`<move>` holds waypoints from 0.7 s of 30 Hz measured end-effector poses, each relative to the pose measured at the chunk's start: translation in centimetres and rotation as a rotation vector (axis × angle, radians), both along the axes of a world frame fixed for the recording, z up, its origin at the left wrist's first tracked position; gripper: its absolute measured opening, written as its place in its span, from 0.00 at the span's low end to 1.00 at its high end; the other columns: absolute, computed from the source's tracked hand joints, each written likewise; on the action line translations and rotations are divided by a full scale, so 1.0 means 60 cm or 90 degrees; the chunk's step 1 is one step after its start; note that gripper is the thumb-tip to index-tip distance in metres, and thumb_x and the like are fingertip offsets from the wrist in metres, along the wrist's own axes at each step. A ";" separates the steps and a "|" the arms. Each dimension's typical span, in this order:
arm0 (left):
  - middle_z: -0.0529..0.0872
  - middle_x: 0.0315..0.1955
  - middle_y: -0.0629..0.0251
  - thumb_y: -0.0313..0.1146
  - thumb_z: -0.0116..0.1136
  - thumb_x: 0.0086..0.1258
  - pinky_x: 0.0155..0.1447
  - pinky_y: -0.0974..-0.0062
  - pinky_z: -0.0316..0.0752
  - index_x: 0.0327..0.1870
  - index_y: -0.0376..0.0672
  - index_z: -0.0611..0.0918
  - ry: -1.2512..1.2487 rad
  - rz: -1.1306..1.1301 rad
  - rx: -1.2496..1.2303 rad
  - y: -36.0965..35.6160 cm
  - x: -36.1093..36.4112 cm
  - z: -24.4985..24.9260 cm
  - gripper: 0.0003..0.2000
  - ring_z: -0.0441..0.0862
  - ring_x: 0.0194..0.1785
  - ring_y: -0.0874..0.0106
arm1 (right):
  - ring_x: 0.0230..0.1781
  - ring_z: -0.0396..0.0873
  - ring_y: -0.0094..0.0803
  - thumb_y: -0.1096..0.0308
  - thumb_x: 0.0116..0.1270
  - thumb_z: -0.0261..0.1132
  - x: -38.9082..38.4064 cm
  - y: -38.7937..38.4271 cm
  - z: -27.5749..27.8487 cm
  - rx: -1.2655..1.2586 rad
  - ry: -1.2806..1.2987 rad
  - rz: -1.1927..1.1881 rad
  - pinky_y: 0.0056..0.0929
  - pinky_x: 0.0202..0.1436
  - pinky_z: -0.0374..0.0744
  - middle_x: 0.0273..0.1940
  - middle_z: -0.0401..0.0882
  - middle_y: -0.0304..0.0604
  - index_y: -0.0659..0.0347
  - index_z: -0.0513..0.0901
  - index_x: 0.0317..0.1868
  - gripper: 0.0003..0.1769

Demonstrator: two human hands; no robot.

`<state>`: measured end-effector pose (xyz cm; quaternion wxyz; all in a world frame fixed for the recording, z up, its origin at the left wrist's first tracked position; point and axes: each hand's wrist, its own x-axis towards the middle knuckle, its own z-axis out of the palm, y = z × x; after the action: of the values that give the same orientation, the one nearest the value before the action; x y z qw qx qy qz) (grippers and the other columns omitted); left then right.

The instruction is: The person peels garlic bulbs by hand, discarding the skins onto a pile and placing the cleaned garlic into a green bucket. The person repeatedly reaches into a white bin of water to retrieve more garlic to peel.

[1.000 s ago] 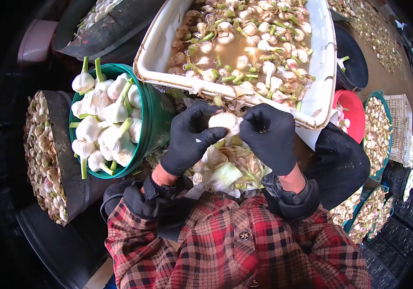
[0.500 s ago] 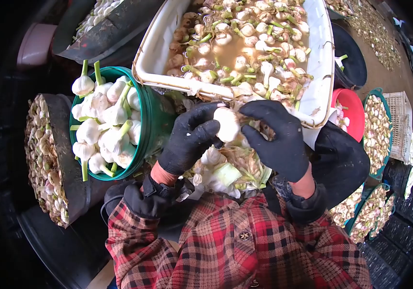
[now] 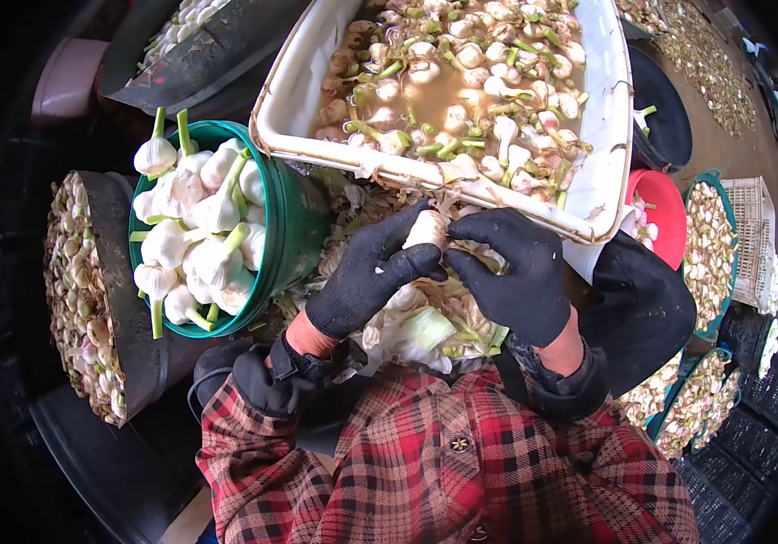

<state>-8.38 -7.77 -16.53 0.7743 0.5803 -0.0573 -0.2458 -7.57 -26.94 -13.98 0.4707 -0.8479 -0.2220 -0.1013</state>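
- Since the earlier frame, both hands draw closer around the garlic bulb [image 3: 427,227].
- White tub [image 3: 608,118]: many bulbs soak, so much is left.
- Green bucket [image 3: 296,222]: heaped with clean bulbs.
- Left hand [image 3: 366,283], right hand [image 3: 520,272]: fingers clamped on the garlic bulb, over the peels [image 3: 430,322].
- Its long axis points toward the white tub.

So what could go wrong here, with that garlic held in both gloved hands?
The garlic bulb is pinched only at the fingertips of the left hand and right hand, so it might slip into the pile of skins below and get lost there. The green bucket is heaped above its rim, so a bulb could roll off.
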 end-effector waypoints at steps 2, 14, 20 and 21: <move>0.81 0.49 0.61 0.35 0.57 0.72 0.53 0.72 0.78 0.67 0.31 0.66 -0.012 -0.011 0.008 -0.001 0.001 -0.004 0.27 0.80 0.47 0.75 | 0.34 0.82 0.46 0.75 0.51 0.70 0.001 -0.005 -0.006 -0.007 0.015 0.002 0.39 0.38 0.79 0.32 0.83 0.47 0.63 0.83 0.36 0.10; 0.84 0.37 0.64 0.38 0.65 0.66 0.44 0.77 0.77 0.56 0.30 0.76 -0.022 -0.126 0.219 0.004 0.015 0.009 0.23 0.79 0.38 0.80 | 0.27 0.78 0.50 0.77 0.52 0.65 -0.018 0.009 -0.049 -0.062 -0.031 -0.037 0.42 0.31 0.76 0.28 0.77 0.49 0.64 0.77 0.33 0.07; 0.84 0.35 0.65 0.35 0.70 0.59 0.43 0.76 0.75 0.58 0.30 0.75 -0.155 -0.112 0.298 0.008 0.002 0.006 0.28 0.76 0.37 0.80 | 0.27 0.80 0.45 0.78 0.55 0.63 -0.018 0.009 -0.070 0.026 0.101 -0.066 0.36 0.30 0.75 0.28 0.77 0.50 0.65 0.77 0.33 0.05; 0.84 0.35 0.65 0.35 0.71 0.58 0.44 0.76 0.75 0.59 0.30 0.75 -0.225 -0.105 0.291 0.008 0.002 0.006 0.29 0.76 0.38 0.79 | 0.27 0.80 0.42 0.78 0.56 0.64 -0.017 0.006 -0.072 0.057 0.144 -0.064 0.33 0.30 0.75 0.28 0.78 0.50 0.65 0.77 0.34 0.05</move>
<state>-8.27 -7.30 -16.17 0.5793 0.7665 -0.1815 -0.2096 -8.61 -26.58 -18.29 0.5243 -0.8422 -0.1202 -0.0381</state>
